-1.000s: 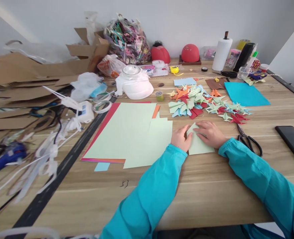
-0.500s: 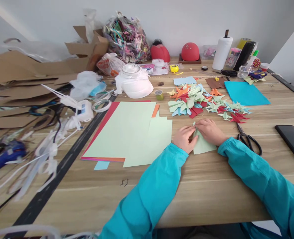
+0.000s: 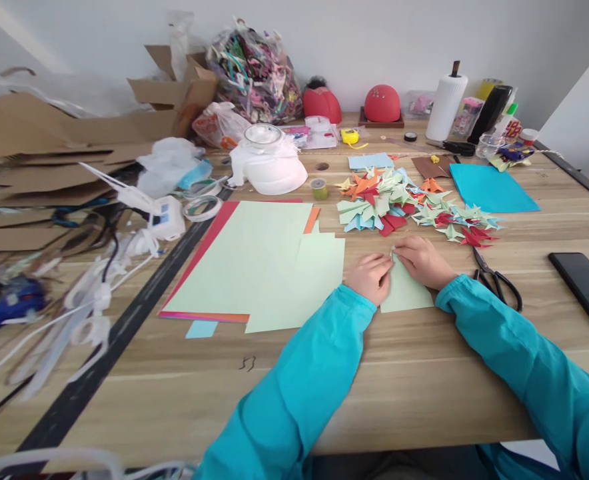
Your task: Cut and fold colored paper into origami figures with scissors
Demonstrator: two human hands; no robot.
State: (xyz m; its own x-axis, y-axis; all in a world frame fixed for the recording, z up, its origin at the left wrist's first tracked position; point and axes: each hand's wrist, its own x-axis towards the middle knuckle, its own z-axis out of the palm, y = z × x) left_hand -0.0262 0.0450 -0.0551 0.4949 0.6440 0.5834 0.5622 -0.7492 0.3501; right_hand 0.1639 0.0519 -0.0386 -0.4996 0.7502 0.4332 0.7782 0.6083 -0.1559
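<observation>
A pale green piece of paper [image 3: 405,292] lies on the table between my hands, its far end narrowed to a folded tip. My left hand [image 3: 371,279] has its fingers closed at the paper's left edge. From the other side, my right hand [image 3: 421,261] pinches the paper near that tip. The fingertips of both hands nearly meet there and hide part of the fold. Just beyond them lies a pile of folded paper cranes [image 3: 382,200] in green, red, orange and blue. Black-handled scissors [image 3: 497,280] rest to the right of my right hand.
Large green paper sheets [image 3: 254,260] are stacked over red ones on the left. Behind are a thread spool [image 3: 319,189], a turquoise paper square [image 3: 494,188] and a yellow tape measure [image 3: 349,137]. A black phone [image 3: 584,292] lies far right. Cables and a glue gun [image 3: 9,307] clutter the left.
My left hand's fingers have drawn in closer together, and its thumb no longer stretches over the paper. My right hand has shifted slightly at the tip. The view has moved a little.
</observation>
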